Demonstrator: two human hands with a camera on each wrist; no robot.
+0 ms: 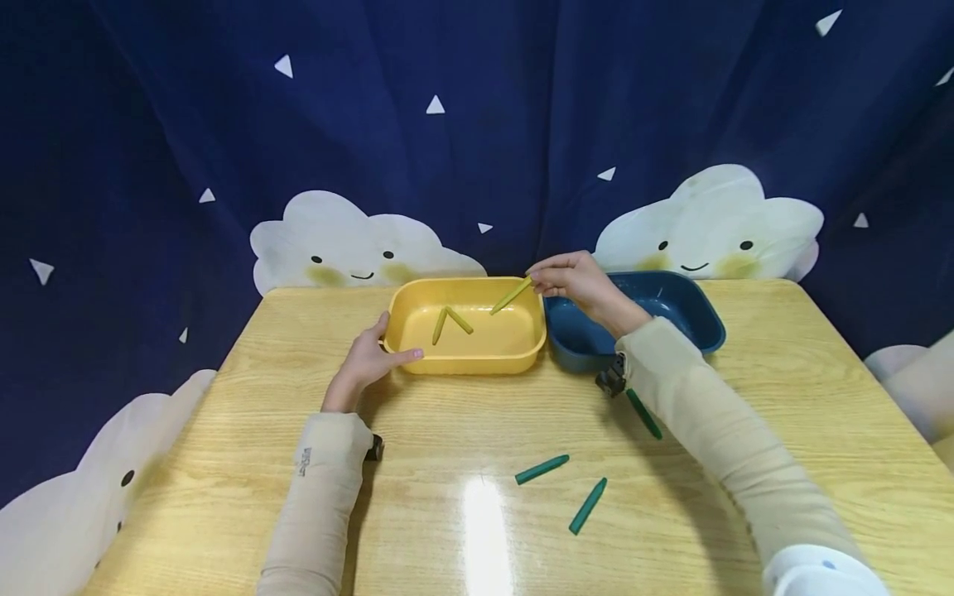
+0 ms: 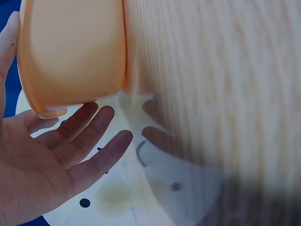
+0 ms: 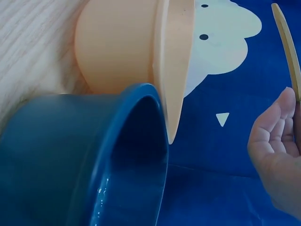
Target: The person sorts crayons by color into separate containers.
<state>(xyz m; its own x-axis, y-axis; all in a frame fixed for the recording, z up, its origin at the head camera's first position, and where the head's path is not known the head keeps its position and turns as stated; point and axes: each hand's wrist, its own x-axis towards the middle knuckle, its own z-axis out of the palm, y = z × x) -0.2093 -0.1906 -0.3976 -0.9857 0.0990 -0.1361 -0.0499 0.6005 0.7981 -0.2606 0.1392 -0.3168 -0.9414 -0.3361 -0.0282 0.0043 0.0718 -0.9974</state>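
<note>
Pinched in my right hand is a yellow crayon, tilted over the right part of a yellow basin. The right wrist view also shows this crayon pointing up from the fingertips. Two more yellow crayons lie inside the yellow basin, touching at one end. At the basin's left end rests my left hand, its thumb along the front rim. In the left wrist view its other fingers are loosely extended beside the basin's end wall.
A dark blue basin stands right beside the yellow one, partly behind my right forearm. Three green crayons lie on the wooden table: one near the middle, another closer, a third by the right sleeve. A dark blue curtain hangs behind.
</note>
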